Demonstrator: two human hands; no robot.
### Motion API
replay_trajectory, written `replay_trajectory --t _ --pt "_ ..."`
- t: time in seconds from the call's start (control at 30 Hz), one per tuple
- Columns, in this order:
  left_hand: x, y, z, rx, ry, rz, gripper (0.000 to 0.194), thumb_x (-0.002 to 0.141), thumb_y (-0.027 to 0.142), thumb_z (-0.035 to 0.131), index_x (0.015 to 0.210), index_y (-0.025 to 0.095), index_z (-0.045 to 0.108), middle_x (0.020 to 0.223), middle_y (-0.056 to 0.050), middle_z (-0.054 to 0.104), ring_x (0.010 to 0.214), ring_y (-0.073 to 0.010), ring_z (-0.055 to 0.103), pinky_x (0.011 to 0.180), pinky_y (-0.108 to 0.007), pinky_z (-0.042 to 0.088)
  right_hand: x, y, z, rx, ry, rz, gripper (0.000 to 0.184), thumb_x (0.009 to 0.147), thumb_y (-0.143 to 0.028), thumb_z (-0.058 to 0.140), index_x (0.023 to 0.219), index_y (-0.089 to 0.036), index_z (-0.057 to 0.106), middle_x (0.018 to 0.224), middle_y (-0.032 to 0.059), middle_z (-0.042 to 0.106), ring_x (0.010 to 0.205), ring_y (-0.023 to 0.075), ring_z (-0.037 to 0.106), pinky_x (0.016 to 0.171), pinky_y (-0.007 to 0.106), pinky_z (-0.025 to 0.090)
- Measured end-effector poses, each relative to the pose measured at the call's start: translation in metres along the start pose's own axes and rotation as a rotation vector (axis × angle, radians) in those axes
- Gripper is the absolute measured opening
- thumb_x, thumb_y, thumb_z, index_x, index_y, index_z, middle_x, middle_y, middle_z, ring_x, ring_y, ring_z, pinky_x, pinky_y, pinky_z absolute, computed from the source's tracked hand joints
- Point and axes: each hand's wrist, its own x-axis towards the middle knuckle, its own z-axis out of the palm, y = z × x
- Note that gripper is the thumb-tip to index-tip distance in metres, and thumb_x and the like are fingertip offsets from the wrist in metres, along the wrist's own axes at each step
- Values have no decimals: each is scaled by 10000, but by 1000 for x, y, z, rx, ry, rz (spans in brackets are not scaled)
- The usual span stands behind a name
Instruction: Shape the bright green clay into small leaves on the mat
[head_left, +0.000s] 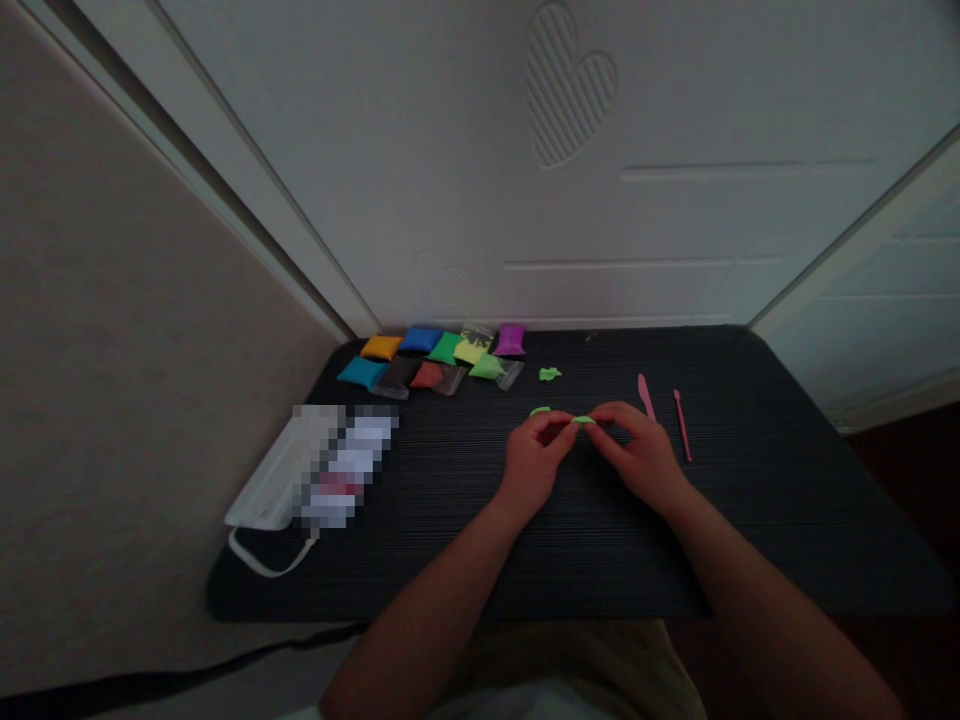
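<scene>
Left hand (531,462) and right hand (642,455): fingertips pinching 1 green strip (583,420), 5 o'clock from green lump (549,374). Thin, looks soft: uneven pull might tear it. 2nd green piece (539,411) at 9 o'clock; left hand could squash it.

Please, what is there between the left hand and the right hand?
In the head view, a small light-green piece is between them, pinched at the fingertips of the left hand and right hand.
</scene>
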Motion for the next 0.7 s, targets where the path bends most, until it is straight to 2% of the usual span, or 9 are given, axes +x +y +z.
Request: replay_trajectory --t 0.2,0.33,0.5,0.7 --pt "-3 -2 4 64 76 27 164 687 313 593 802 201 626 775 -18 615 707 -148 551 668 -260 409 -6 -2 10 -11 39 114 132 781 -274 497 871 -205 564 777 26 629 717 161 594 657 298 469" --pt "-3 -2 5 44 67 15 136 702 298 578 789 199 611 774 -13 607 705 -143 550 661 -254 410 -7 -1 13 59 29 143 226 778 -275 504 994 -211 527 829 34 646 755 167 613 687 313 480" --pt "-3 -1 5 -33 26 4 166 693 292 590 827 197 612 811 -24 615 762 -152 562 706 -262 419 -7 -1 12 33 36 135 176 784 -287 491 925 -210 562 819 36 650 737 168 610 653 303 484" --pt "-1 -2 5 -62 21 -20 152 682 284 602 794 183 621 778 -20 622 729 -141 565 700 -259 421 -7 0 10 63 12 142 201 790 -307 488 955 -217 559 820 37 650 720 170 608 636 303 482"
